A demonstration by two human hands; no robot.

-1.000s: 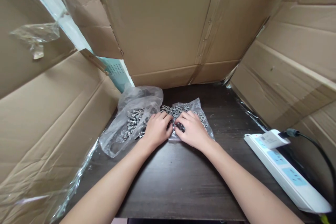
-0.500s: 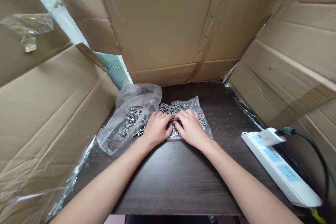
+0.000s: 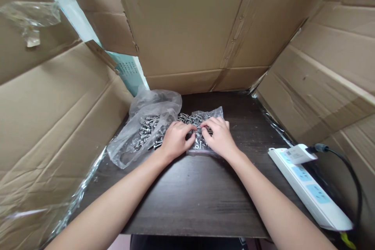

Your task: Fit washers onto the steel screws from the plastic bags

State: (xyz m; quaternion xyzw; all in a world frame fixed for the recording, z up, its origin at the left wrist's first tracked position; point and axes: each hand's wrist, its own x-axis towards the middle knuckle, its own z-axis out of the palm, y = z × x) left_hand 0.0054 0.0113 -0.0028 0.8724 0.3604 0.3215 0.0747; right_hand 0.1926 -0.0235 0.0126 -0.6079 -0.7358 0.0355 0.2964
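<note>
Two bare hands face each other over a flat clear bag (image 3: 218,112) of small metal hardware, mid-table (image 3: 175,199). The left hand (image 3: 177,138) curls thumb and forefinger toward a small metal piece (image 3: 199,128) between the hands; the right hand (image 3: 219,136) bends its fingertips toward it from the right. That piece blends into the parts behind it, so I cannot tell whether either hand truly grips it.

Bolts (image 3: 149,128) lie heaped in a crumpled plastic bag (image 3: 123,148) on the left; loose bolts (image 3: 184,117) sit just on the far side of the hands.

The likeliest mishap, I judge, is a fumble: smooth, tiny metal could slip and vanish among lookalikes. The left wrist (image 3: 167,155), close to the crumpled bag, could snag its loose film and spill bolts rightward, mixing the groups.
</note>
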